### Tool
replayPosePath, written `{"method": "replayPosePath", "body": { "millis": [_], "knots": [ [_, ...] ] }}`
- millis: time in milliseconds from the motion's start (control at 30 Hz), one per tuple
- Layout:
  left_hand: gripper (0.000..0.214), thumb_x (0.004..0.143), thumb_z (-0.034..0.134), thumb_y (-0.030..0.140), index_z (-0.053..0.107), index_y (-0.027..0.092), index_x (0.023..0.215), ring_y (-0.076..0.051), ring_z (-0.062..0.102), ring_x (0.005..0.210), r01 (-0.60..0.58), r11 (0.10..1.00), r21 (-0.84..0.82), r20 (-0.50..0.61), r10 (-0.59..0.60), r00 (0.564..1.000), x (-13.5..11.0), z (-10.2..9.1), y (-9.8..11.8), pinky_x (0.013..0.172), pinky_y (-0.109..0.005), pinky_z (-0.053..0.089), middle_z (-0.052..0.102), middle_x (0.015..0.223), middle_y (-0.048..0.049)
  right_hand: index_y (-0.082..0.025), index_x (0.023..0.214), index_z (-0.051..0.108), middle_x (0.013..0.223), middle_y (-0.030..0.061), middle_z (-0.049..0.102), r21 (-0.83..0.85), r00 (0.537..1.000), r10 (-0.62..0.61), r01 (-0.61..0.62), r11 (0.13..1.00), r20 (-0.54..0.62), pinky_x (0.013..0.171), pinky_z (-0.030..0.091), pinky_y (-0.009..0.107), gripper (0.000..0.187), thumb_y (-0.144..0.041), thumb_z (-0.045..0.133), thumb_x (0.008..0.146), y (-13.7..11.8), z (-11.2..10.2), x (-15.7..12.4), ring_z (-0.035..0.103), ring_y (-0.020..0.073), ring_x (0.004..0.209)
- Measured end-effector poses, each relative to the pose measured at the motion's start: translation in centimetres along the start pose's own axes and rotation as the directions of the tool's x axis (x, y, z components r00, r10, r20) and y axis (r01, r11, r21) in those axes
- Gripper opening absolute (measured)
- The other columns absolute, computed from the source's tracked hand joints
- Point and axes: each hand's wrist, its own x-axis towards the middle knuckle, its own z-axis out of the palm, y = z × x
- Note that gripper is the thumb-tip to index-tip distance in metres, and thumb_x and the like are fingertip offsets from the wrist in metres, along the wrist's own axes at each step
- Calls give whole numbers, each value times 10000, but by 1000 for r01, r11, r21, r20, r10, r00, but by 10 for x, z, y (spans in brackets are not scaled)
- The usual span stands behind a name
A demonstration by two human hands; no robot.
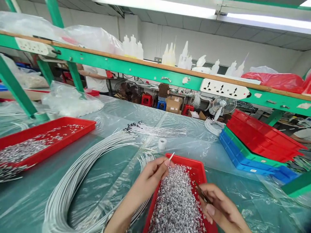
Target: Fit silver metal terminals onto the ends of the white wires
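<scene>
My left hand [152, 176] is closed in a pinch on the end of a thin white wire [170, 157], held over the near red tray [194, 166]. That tray is heaped with small silver metal pieces [176, 200]. My right hand [218, 207] rests at the tray's right edge, fingers closed on a thin dark tool [201, 194], possibly tweezers. A large bundle of white wires [80, 171] curves across the table to the left of my left arm.
A second red tray [80, 124] with silver pieces lies at the left. Stacked red, green and blue trays [255, 145] sit at the right. A small tape roll [162, 143] stands mid-table. A green shelf [145, 68] with bottles and a power strip [224, 89] spans overhead. People work behind.
</scene>
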Motion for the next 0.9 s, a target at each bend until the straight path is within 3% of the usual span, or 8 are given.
{"method": "replayPosePath", "body": {
  "millis": [100, 167, 233, 433, 633, 700, 800, 900],
  "knots": [
    [393, 918, 364, 510, 569, 177, 878, -116, 293, 511, 31, 988, -150, 17, -29, 999, -6, 7, 7, 496, -246, 249, 289, 545, 68, -338, 1032, 651, 840, 1, 608, 110, 992, -40, 53, 993, -119, 737, 458, 231, 248, -512, 584, 868, 2, 12, 13, 564, 160, 808],
    [364, 908, 409, 529, 544, 191, 922, -114, 268, 510, 63, 963, -262, 16, -61, 998, -9, 10, 7, 489, -245, 227, 288, 551, 73, -332, 1040, 650, 871, 9, 627, 140, 984, -36, 61, 988, -173, 647, 451, 219, 282, -539, 567, 868, 10, 15, 19, 536, 144, 716],
    [353, 901, 427, 545, 522, 210, 952, -116, 259, 513, 87, 946, -313, 20, -85, 996, -11, 12, 6, 489, -245, 224, 283, 558, 74, -332, 1058, 650, 948, 27, 654, 124, 984, -29, 52, 991, -176, 669, 467, 242, 305, -551, 557, 868, 19, 15, 23, 557, 162, 753],
    [325, 932, 391, 495, 508, 223, 796, -136, 308, 547, 109, 966, -236, 53, -100, 994, -13, 18, 10, 514, -261, 261, 336, 591, 41, -294, 1045, 671, 1098, 56, 652, 160, 952, 53, -4, 987, -303, 929, 429, 363, 361, -574, 604, 827, 34, 23, 30, 585, 240, 1030],
    [341, 915, 405, 523, 511, 236, 765, -153, 359, 605, 210, 952, -223, 93, -193, 977, -14, 23, 12, 559, -262, 324, 371, 649, 19, -298, 1042, 680, 1068, 49, 644, 181, 959, 92, -44, 982, -267, 944, 426, 377, 352, -568, 607, 827, 35, 31, 34, 577, 241, 1032],
    [344, 905, 416, 536, 510, 239, 758, -157, 372, 619, 222, 955, -196, 97, -206, 974, -15, 24, 12, 562, -262, 331, 387, 665, 15, -301, 1042, 678, 961, 35, 631, 157, 958, 84, -41, 987, -273, 938, 421, 354, 330, -552, 596, 844, 35, 31, 34, 564, 232, 1027],
    [343, 914, 402, 525, 533, 244, 768, -154, 380, 598, 200, 970, -136, 106, -186, 977, -16, 26, 12, 535, -263, 312, 415, 651, 17, -297, 1040, 664, 723, -4, 504, 155, 963, 79, -40, 987, -259, 848, 456, 307, 311, -538, 558, 875, 34, 30, 34, 564, 202, 895],
    [315, 930, 399, 476, 568, 248, 792, -146, 389, 566, 159, 978, -137, 126, -142, 982, -14, 27, 14, 527, -257, 318, 450, 628, 22, -298, 1033, 656, 677, -23, 405, 171, 965, 109, -68, 983, -239, 770, 462, 285, 310, -543, 541, 882, 34, 30, 33, 512, 169, 740]
  ]
}}
